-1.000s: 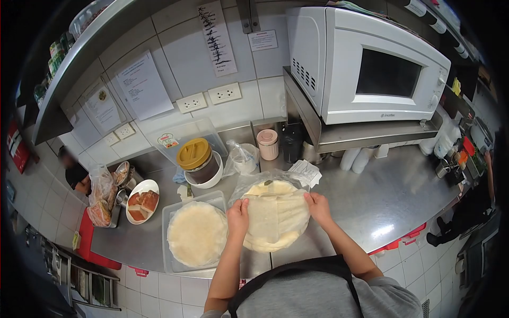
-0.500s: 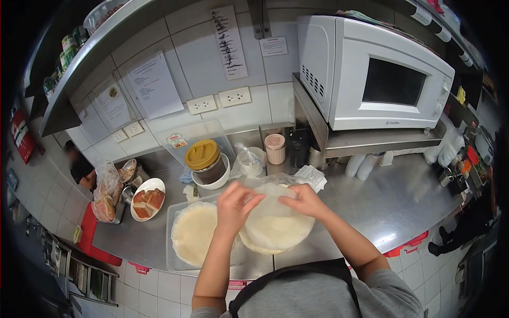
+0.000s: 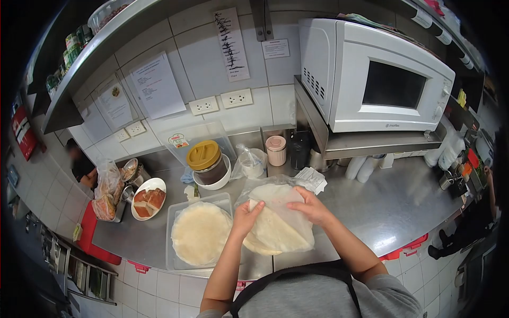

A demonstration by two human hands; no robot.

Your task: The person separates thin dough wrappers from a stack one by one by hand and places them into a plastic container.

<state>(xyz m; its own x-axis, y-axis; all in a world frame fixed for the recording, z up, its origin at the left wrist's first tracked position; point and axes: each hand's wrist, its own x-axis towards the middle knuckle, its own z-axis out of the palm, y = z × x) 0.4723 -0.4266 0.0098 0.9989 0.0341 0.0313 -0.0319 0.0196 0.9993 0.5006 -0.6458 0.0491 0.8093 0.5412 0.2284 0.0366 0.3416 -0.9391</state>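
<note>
On my feed, the steel counter point(image 3: 366, 212) bears a tray point(image 3: 225, 200) left of centre and, at centre, a stack point(image 3: 256, 246) under one pale sheet point(image 3: 283, 228). The hands have dropped and parted, left hand point(image 3: 246, 219) pinching its left edge, right hand point(image 3: 313, 208) its upper right; I judge it largely loose.
</note>
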